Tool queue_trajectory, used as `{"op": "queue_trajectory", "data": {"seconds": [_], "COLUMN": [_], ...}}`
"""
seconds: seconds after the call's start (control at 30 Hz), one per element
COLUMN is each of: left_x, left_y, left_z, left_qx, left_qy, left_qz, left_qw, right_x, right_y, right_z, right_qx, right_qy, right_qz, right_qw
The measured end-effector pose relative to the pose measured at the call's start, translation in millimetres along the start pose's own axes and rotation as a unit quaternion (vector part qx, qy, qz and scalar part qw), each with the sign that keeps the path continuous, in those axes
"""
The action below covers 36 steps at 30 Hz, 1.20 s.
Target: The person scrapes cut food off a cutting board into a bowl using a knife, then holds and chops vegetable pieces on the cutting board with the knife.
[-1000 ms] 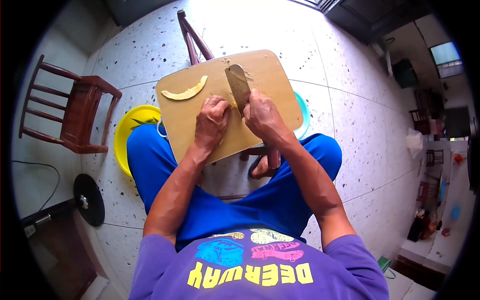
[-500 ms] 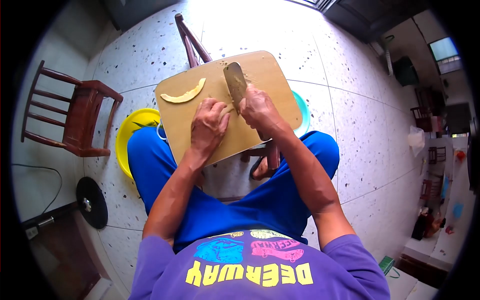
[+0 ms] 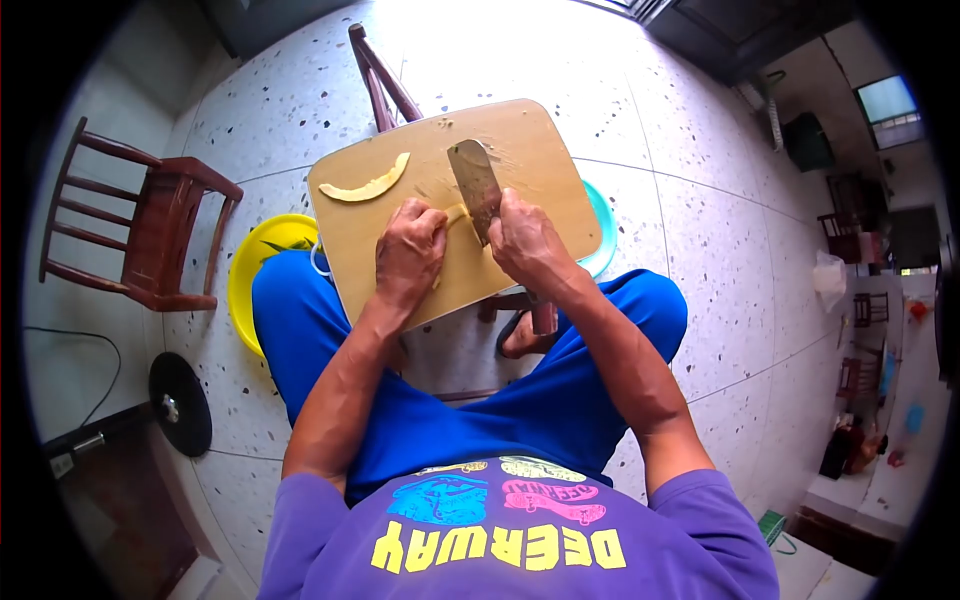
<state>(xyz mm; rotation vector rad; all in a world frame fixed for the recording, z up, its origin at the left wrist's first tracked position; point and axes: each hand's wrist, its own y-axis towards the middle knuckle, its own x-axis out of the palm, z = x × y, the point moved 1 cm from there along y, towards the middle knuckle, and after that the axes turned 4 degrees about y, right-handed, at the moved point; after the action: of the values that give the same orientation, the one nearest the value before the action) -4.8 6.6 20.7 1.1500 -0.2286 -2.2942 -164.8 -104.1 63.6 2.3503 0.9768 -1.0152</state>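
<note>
My right hand [image 3: 530,240] is wrapped round a cleaver [image 3: 474,182], whose broad blade points away from me over the wooden cutting board [image 3: 540,150]. Beside it, my left hand [image 3: 411,245] is closed, fingers curled, holding down a pale yellow strip [image 3: 457,213] on the board. One end of this strip shows between my fingers and the blade's edge; the rest is mostly under the hand. Further left on the board lies a crescent-shaped pale yellow slice [image 3: 366,187], perhaps of melon or squash. Small bits and wet smears mark the board near the cleaver.
A yellow basin [image 3: 242,290] with green pieces inside stands left of the board. Part of a turquoise basin [image 3: 600,230] shows at the right. Wooden legs [image 3: 383,85] stick out behind the board. A red-brown chair [image 3: 160,235] and a black disc [image 3: 182,404] are on the left.
The cleaver and my right hand have shifted slightly, and more of the blade's face shows. My left hand has drawn a little left, with the yellow strip more visible beside the blade.
</note>
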Motion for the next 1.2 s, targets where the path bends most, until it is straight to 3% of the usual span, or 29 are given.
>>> {"op": "queue_trajectory", "data": {"seconds": [0.13, 0.23, 0.47, 0.67, 0.97, 1.07, 1.2], "left_x": [1, 1, 1, 2, 8, 8, 9], "left_y": [1, 1, 1, 1, 2, 3, 3], "left_z": [-2, -2, 0, 1, -3, -2, -2], "left_qx": [0.009, 0.008, 0.027, 0.034, 0.029, 0.035, 0.038], "left_qy": [-0.003, -0.003, 0.011, 0.009, 0.001, 0.011, 0.004], "left_qz": [0.001, 0.000, 0.004, 0.010, -0.004, 0.013, 0.002], "left_qw": [1.000, 1.000, 1.000, 0.999, 1.000, 0.999, 0.999], "right_x": [0, 0, 9, 6, 3, 6, 7], "right_y": [2, 10, 35, 11, 7, 16, 33], "right_z": [-7, -12, -2, -4, -22, -21, -18], "right_qx": [-0.026, -0.010, 0.044, -0.033, 0.025, 0.002, 0.044], "right_qy": [-0.004, -0.034, -0.003, 0.012, -0.063, -0.056, -0.032], "right_qz": [0.007, -0.045, -0.005, 0.020, -0.036, -0.037, -0.018], "right_qw": [1.000, 0.998, 0.999, 0.999, 0.997, 0.998, 0.998]}}
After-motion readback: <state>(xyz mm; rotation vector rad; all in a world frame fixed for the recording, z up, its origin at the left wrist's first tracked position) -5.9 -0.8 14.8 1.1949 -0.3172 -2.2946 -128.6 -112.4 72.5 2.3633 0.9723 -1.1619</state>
